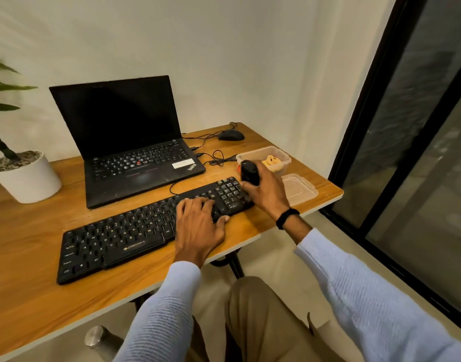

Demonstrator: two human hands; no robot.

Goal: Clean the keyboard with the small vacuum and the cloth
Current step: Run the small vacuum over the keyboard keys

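Your flat left hand (198, 226) pins the long black keyboard (119, 236) so your right hand (266, 190), gripping the small black vacuum (249, 172), can work its keypad.

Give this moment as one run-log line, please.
left hand flat on keyboard | right hand holds small vacuum at keyboard's right end

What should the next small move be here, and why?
Probably lower the small vacuum onto the number pad and start sweeping left along the keys. The right hand grips it at the right end of the keyboard, and the left hand lies flat on the keys, apparently steadying the board.
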